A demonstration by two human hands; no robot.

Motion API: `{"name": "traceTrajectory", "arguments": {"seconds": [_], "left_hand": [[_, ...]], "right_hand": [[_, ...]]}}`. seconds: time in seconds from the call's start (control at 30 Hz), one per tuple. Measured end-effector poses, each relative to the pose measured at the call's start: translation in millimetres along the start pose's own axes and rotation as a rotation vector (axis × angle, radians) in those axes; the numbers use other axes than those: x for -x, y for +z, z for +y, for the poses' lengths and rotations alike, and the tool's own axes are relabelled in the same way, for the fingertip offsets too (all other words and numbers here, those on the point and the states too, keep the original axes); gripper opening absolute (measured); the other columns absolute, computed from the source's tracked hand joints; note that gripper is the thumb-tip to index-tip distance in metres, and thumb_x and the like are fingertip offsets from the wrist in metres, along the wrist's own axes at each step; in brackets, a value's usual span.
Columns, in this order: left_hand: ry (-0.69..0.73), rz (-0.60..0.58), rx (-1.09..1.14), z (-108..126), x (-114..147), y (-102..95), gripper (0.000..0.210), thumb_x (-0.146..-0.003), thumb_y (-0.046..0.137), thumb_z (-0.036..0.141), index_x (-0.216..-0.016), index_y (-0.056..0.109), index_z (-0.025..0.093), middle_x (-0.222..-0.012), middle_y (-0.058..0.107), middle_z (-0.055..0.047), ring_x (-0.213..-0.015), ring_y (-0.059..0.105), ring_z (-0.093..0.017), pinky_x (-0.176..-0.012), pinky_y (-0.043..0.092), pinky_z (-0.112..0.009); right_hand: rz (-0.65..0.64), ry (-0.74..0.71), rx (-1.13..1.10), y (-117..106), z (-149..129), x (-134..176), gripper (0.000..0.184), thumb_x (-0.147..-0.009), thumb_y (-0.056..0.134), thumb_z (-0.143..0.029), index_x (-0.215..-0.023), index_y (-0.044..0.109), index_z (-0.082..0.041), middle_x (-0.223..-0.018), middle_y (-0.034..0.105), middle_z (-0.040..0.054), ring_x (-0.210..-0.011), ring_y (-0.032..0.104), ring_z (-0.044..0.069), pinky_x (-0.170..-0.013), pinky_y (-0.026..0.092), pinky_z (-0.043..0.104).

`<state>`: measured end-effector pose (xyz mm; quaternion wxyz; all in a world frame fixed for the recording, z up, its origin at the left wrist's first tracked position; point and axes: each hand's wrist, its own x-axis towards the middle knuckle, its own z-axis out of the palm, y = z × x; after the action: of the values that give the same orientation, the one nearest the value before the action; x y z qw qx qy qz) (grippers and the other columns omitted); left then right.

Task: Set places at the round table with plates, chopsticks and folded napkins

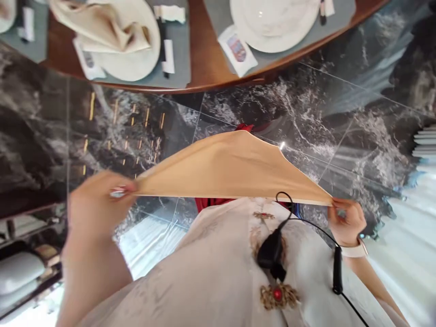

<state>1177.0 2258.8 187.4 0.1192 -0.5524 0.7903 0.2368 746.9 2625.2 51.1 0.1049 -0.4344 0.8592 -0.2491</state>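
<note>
A tan cloth napkin (218, 168) is stretched wide in front of my body, its near edge pulled into a straight line. My left hand (102, 200) pinches one corner between thumb and fingers; it is slightly blurred. At the other end, my right hand (345, 220) is closed on the opposite corner, with a white band on the wrist. The far part of the cloth hangs loose above the floor, short of the table edge.
Ahead stands a round wooden table (207, 50) with grey placemats. One white plate (136, 68) bears a crumpled beige napkin (116, 32); another plate (272, 27) lies to its right. Below is dark marble floor (296, 104). A black cable (337, 272) hangs over my white top.
</note>
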Motion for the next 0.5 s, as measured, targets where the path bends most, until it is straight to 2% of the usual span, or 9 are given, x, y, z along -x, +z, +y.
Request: {"name": "traceTrajectory", "arguments": {"seconds": [0.07,0.1,0.17,0.23,0.3,0.37,0.43,0.47,0.5], "left_hand": [[0.074,0.110,0.106,9.9,-1.7,33.1,0.018,-0.085,0.057,0.029,-0.068,0.061,0.023,-0.080,0.062,0.000,-0.079,0.060,-0.016,-0.073,0.051,-0.030],[0.128,0.114,0.183,15.7,-3.8,47.8,0.021,-0.083,0.055,0.028,-0.064,0.061,0.022,-0.079,0.063,-0.001,-0.076,0.060,-0.015,-0.070,0.050,-0.028],[0.202,0.035,0.319,25.8,-6.8,70.5,0.023,-0.083,0.052,0.027,-0.063,0.061,0.020,-0.086,0.067,-0.003,-0.077,0.062,-0.013,-0.066,0.047,-0.024],[0.213,-0.095,0.375,30.4,-6.3,83.4,0.021,-0.082,0.050,0.025,-0.063,0.058,0.019,-0.088,0.069,-0.004,-0.078,0.062,-0.012,-0.065,0.045,-0.022],[0.222,-0.299,0.369,26.8,-5.5,87.6,0.020,-0.079,0.049,0.025,-0.061,0.056,0.018,-0.078,0.067,-0.002,-0.072,0.058,-0.012,-0.065,0.042,-0.021],[0.221,-0.641,0.364,16.4,-11.8,84.6,0.018,-0.075,0.055,0.030,-0.062,0.060,0.019,-0.070,0.064,0.000,-0.067,0.056,-0.011,-0.065,0.042,-0.021],[0.187,-1.037,0.393,6.0,-33.0,77.8,0.021,-0.069,0.066,0.039,-0.077,0.071,0.020,-0.080,0.072,-0.001,-0.070,0.061,-0.013,-0.065,0.046,-0.022],[0.175,-1.181,0.405,4.5,-50.4,75.0,0.031,-0.066,0.071,0.045,-0.085,0.074,0.021,-0.088,0.076,-0.002,-0.072,0.065,-0.015,-0.065,0.048,-0.023],[0.184,-1.238,0.406,7.6,-71.8,74.1,0.042,-0.064,0.074,0.053,-0.092,0.075,0.021,-0.093,0.077,-0.004,-0.074,0.067,-0.016,-0.065,0.050,-0.024]], "right_hand": [[0.098,0.088,0.043,3.8,26.1,-1.6,0.011,-0.078,0.066,-0.029,-0.076,0.055,-0.027,-0.084,0.073,0.0094,-0.075,0.070,0.029,-0.060,0.059,0.044],[0.157,0.147,0.048,6.1,38.0,-3.3,0.015,-0.073,0.066,-0.033,-0.074,0.053,-0.026,-0.081,0.072,0.0083,-0.071,0.069,0.029,-0.053,0.057,0.042],[0.231,0.288,-0.034,8.9,54.9,-9.9,0.025,-0.065,0.067,-0.040,-0.072,0.048,-0.025,-0.080,0.072,0.0062,-0.063,0.068,0.028,-0.047,0.055,0.041],[0.270,0.394,-0.198,6.3,58.1,-23.3,0.035,-0.057,0.071,-0.042,-0.072,0.044,-0.025,-0.083,0.074,0.0051,-0.063,0.070,0.028,-0.054,0.060,0.046],[0.357,0.375,-0.353,-4.5,45.9,-43.8,0.042,-0.053,0.076,-0.042,-0.072,0.042,-0.026,-0.081,0.075,0.0048,-0.072,0.075,0.031,-0.070,0.064,0.054],[0.409,0.242,-0.444,-23.7,21.0,-67.6,0.042,-0.055,0.080,-0.040,-0.071,0.044,-0.026,-0.080,0.075,0.0051,-0.085,0.077,0.034,-0.088,0.061,0.060],[0.347,0.081,-0.497,-48.2,-10.5,-87.4,0.039,-0.059,0.084,-0.038,-0.070,0.048,-0.026,-0.080,0.076,0.0057,-0.090,0.078,0.035,-0.095,0.059,0.063],[0.303,0.016,-0.503,-60.7,-26.5,-94.1,0.040,-0.060,0.086,-0.039,-0.069,0.049,-0.026,-0.079,0.075,0.0058,-0.091,0.078,0.036,-0.095,0.059,0.064],[0.260,-0.022,-0.494,-72.4,-41.7,-98.4,0.041,-0.060,0.087,-0.041,-0.067,0.050,-0.026,-0.077,0.075,0.0062,-0.090,0.077,0.037,-0.092,0.060,0.064]]}}
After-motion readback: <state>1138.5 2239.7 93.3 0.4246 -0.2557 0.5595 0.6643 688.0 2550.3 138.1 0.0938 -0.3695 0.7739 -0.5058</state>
